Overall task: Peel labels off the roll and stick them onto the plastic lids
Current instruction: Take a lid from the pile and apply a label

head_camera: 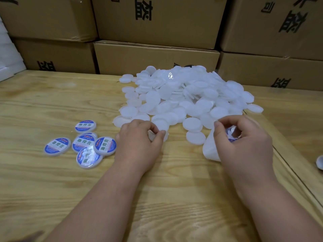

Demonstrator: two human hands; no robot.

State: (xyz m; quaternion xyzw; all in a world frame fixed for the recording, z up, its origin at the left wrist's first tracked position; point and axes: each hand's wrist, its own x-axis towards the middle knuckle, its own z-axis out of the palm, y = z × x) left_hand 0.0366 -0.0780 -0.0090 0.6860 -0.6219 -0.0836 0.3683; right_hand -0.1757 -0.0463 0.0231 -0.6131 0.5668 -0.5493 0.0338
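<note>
Now: left hand (139,137) palm-down on tabletop (52,105), grip pinching blank lid (158,135). Right hand (244,138) curled, grip closed on label strip (212,147). Five labelled lids (83,142) left of my left grip; blank lid heap (185,93) beyond both.

Soft, even light is falling from above onto the desk (52,105), and my hands are casting only faint shadows. The white lids (183,95) are blowing out into a bright mass, with one glare spot near the pile's far edge. The wide lens is bowing the cardboard boxes (157,23), and the picture is looking slightly soft.
</note>
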